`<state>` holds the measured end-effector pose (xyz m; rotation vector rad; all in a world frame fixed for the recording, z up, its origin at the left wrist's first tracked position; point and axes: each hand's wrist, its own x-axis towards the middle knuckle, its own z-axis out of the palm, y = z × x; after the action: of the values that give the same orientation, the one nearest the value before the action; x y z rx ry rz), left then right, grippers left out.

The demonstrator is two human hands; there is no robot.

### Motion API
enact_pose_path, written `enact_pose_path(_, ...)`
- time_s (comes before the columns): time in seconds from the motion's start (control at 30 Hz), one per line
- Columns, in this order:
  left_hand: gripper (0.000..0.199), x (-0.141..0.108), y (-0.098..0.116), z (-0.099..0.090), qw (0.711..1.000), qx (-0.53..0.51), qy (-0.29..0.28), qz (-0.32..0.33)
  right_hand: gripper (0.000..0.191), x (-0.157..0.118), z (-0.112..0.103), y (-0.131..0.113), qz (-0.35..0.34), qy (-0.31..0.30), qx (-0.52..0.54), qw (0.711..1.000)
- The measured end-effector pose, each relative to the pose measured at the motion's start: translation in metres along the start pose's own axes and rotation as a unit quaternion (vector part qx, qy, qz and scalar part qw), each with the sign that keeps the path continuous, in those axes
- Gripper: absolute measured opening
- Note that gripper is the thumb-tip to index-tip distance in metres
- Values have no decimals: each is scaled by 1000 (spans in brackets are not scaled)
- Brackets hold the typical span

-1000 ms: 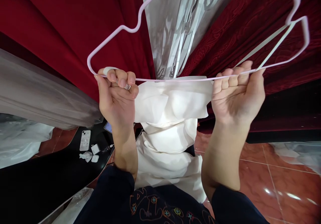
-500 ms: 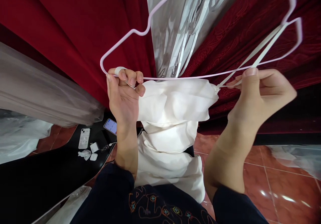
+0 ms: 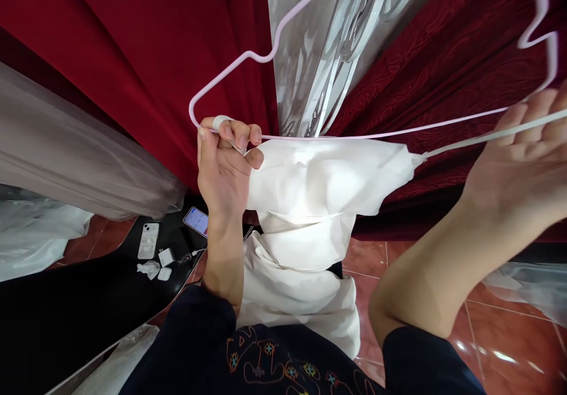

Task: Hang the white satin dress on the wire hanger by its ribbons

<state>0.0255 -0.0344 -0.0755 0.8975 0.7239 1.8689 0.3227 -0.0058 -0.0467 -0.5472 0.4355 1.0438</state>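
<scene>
My left hand [image 3: 228, 167] grips the left end of a pale pink clothes hanger [image 3: 336, 138], with a white strap wrapped over its fingers. Below the hanger's bottom bar hangs a white garment [image 3: 328, 176], its folds running down over my lap. From the garment's right corner a thin white strap [image 3: 460, 142] runs taut to my right hand [image 3: 522, 153]. That hand is raised at the right edge, palm towards me, with the strap lying across its fingers; the fingertips are partly out of frame. The hanger's right end passes behind this hand.
Red curtains [image 3: 186, 41] and a sheer grey curtain [image 3: 80, 141] hang ahead and left. On a black surface [image 3: 88, 300] at lower left lie a white phone [image 3: 148, 240], a lit phone [image 3: 196, 221], a charger [image 3: 166, 257] and crumpled tissue [image 3: 148, 269]. Red floor tiles [image 3: 509, 336] show at right.
My right hand has moved right and turned its palm towards me, drawing the strap off the hanger's right end and pulling it straight. My left hand keeps its grip.
</scene>
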Motion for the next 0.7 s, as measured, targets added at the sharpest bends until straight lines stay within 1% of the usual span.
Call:
enact_pose_path(0.03, 42, 0, 0, 0, 1000, 0, 0, 1, 34, 3, -7, -1, -86, -81, -71, 990)
enact_pose_path(0.07, 42, 1, 0, -1, 1000, 3, 2, 1, 39, 5, -13, 0, -164, -142, -143, 966)
enact_pose_path(0.1, 42, 1, 0, -1, 1000, 7, 3, -1, 43, 6, -19, 3, -215, -177, -206, 938)
enact_pose_path(0.13, 42, 1, -1, -2, 1000, 14, 4, -4, 45, 6, -25, 8, -225, -179, -250, 925)
enact_pose_path(0.2, 42, 1, -1, -3, 1000, 23, 6, -8, 44, 3, -31, 20, -192, -191, -296, 916)
enact_pose_path(0.3, 41, 0, -2, -3, 1000, 29, 6, -1, 42, -9, -31, 36, -165, -249, -302, 905)
enact_pose_path(0.37, 39, -1, -3, -3, 999, 36, -1, 1, 39, -16, -27, 41, -157, -276, -263, 911)
enact_pose_path(0.4, 38, -1, -4, -4, 999, 38, -7, -1, 40, -18, -26, 43, -140, -286, -239, 917)
enact_pose_path(0.47, 35, -2, -6, -6, 999, 40, -26, -9, 44, -19, -23, 44, -99, -304, -190, 928)
enact_pose_path(0.53, 34, -2, -7, -10, 998, 50, -39, -14, 49, -17, -21, 45, -77, -319, -154, 932)
enact_pose_path(0.6, 28, -1, -7, -16, 996, 83, -25, 8, 50, -14, -20, 45, -77, -331, -133, 931)
enact_pose_path(0.67, 19, 0, -4, -23, 989, 130, 16, 67, 50, -11, -20, 45, -78, -332, -122, 932)
enact_pose_path(0.7, 23, 1, -1, -27, 982, 153, 40, 106, 49, -10, -20, 45, -74, -331, -120, 933)
